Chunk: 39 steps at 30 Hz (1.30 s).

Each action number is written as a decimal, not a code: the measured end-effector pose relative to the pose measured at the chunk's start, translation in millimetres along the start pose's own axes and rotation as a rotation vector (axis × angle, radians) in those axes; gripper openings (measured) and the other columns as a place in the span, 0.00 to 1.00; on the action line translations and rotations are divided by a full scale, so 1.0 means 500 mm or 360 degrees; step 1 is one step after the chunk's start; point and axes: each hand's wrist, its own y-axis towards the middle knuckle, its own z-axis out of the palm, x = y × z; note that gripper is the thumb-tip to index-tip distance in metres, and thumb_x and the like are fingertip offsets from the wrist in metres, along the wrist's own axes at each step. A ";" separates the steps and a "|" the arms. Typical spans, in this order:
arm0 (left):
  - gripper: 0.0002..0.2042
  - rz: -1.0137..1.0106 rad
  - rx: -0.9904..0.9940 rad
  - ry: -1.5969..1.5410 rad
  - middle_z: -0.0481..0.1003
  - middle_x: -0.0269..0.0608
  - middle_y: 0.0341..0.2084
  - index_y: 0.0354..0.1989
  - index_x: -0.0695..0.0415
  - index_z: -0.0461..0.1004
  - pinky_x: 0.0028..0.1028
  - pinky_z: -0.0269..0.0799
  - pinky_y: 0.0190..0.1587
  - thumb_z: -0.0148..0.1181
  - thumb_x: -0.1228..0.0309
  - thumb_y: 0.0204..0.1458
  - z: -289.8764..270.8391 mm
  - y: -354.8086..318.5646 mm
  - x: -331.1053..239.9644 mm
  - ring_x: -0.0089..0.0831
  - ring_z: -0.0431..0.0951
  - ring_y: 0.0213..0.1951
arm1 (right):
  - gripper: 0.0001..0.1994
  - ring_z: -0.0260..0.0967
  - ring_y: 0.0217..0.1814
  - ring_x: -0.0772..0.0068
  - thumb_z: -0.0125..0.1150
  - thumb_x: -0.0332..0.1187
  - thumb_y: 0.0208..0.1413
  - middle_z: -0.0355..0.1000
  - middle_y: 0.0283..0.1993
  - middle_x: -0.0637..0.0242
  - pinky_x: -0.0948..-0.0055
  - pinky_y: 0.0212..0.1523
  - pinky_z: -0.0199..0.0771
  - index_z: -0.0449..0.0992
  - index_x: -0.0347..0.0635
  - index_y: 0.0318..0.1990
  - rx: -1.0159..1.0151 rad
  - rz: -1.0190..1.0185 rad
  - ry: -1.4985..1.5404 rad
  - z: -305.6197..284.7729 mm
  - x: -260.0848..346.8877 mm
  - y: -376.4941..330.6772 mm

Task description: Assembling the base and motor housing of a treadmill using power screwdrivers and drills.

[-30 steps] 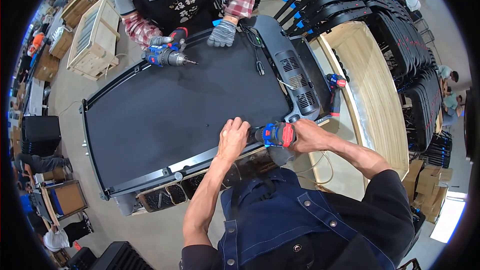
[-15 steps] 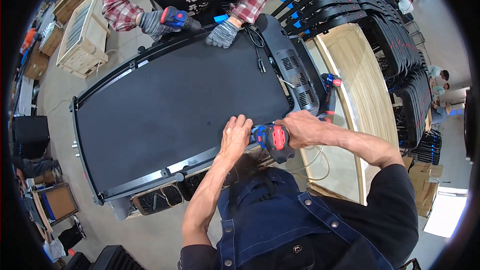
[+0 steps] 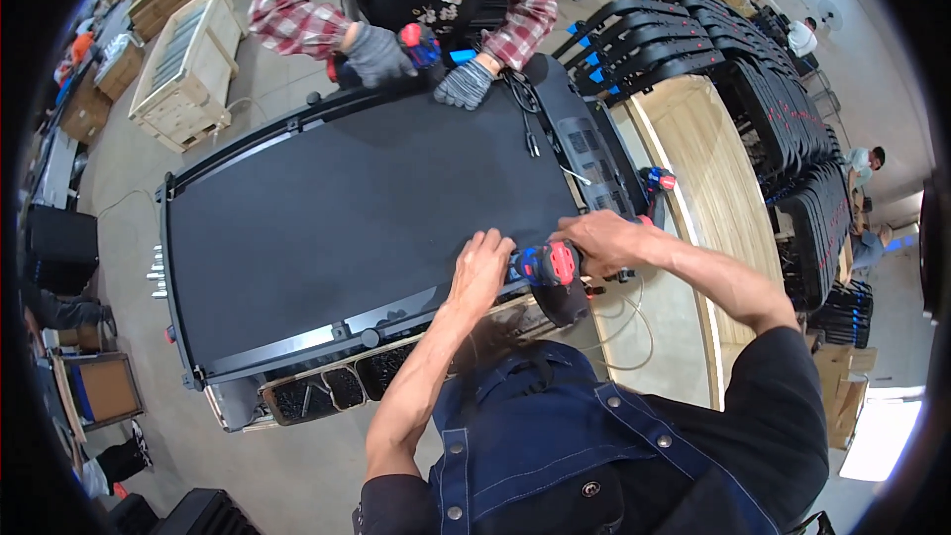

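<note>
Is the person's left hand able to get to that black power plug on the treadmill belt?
Probably yes: only bare treadmill belt seems to lie between the left hand and the power plug, though that hand is at the front of the cordless drill.

We have a broad open stretch over the left and middle of the black belt [image 3: 317, 218], where a hand could pass flat. At the near edge, our left hand [image 3: 484, 263], our right hand [image 3: 599, 241] and the red-and-blue drill [image 3: 548, 265] between them block the way. Across the far edge, a co-worker's gloved hands [image 3: 464, 86] and drill [image 3: 421, 45] stand in our path. Toward the right, a cord [image 3: 530, 119] lies before the raised vented cover [image 3: 582, 144]; beyond it, another drill [image 3: 656, 178] sits beside the wooden crate [image 3: 728, 178].
</note>
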 end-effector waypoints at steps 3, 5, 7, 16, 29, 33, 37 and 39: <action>0.11 -0.0169 -0.0319 -0.0104 0.75 0.46 0.37 0.43 0.59 0.77 0.43 0.73 0.45 0.67 0.75 0.51 -0.045 -0.061 -0.026 0.49 0.75 0.42 | 0.31 0.76 0.47 0.41 0.64 0.25 0.35 0.79 0.43 0.49 0.51 0.46 0.77 0.77 0.40 0.56 0.0000 0.0178 0.0106 -0.018 0.026 -0.066; 0.09 -0.0488 -0.0580 -0.0001 0.77 0.46 0.37 0.42 0.59 0.79 0.41 0.75 0.45 0.67 0.73 0.54 -0.060 -0.097 -0.014 0.47 0.77 0.43 | 0.28 0.77 0.47 0.42 0.63 0.26 0.36 0.79 0.39 0.48 0.50 0.46 0.76 0.78 0.40 0.53 -0.0155 0.0150 0.0156 0.005 0.030 -0.116; 0.11 -0.0814 -0.0756 -0.0083 0.77 0.47 0.37 0.44 0.60 0.78 0.42 0.76 0.43 0.67 0.72 0.54 -0.078 -0.091 0.014 0.48 0.79 0.40 | 0.27 0.76 0.45 0.41 0.63 0.24 0.36 0.79 0.38 0.48 0.53 0.44 0.76 0.78 0.39 0.51 -0.0381 0.0175 0.0521 0.036 0.026 -0.157; 0.06 -0.0817 -0.0447 0.0266 0.80 0.51 0.34 0.36 0.61 0.82 0.41 0.76 0.41 0.66 0.73 0.53 -0.106 -0.024 0.072 0.49 0.82 0.36 | 0.20 0.77 0.37 0.68 0.80 0.32 0.44 0.81 0.34 0.60 0.66 0.46 0.78 0.79 0.35 0.42 -0.0535 0.0414 0.1196 0.167 0.002 -0.221; 0.08 -0.1405 -0.0413 -0.2936 0.81 0.42 0.40 0.41 0.57 0.76 0.32 0.85 0.45 0.65 0.66 0.61 0.042 -0.122 -0.122 0.35 0.85 0.42 | 0.20 0.76 0.43 0.80 0.76 0.26 0.48 0.80 0.40 0.69 0.73 0.50 0.77 0.77 0.38 0.49 -0.0640 0.0278 0.2344 0.239 0.033 -0.216; 0.11 -0.1438 -0.0393 -0.2970 0.80 0.42 0.41 0.41 0.59 0.76 0.30 0.84 0.44 0.67 0.65 0.59 0.056 -0.137 -0.124 0.34 0.84 0.41 | 0.27 0.79 0.48 0.75 0.77 0.26 0.50 0.81 0.46 0.64 0.69 0.52 0.80 0.73 0.39 0.58 -0.0544 0.0193 0.2179 0.277 0.002 -0.221; 0.10 -0.1459 -0.0393 -0.2872 0.81 0.41 0.37 0.40 0.58 0.76 0.31 0.84 0.43 0.66 0.64 0.61 0.057 -0.132 -0.142 0.33 0.84 0.39 | 0.22 0.74 0.43 0.75 0.78 0.32 0.48 0.79 0.41 0.66 0.69 0.51 0.76 0.77 0.36 0.49 -0.0663 0.0331 0.2147 0.291 0.008 -0.235; 0.13 -0.1445 -0.0300 -0.2371 0.81 0.42 0.35 0.40 0.60 0.76 0.31 0.83 0.42 0.68 0.62 0.60 0.056 -0.136 -0.147 0.32 0.84 0.37 | 0.25 0.74 0.42 0.72 0.79 0.36 0.47 0.79 0.41 0.62 0.68 0.51 0.76 0.75 0.33 0.49 -0.0537 0.0470 0.1784 0.259 0.022 -0.244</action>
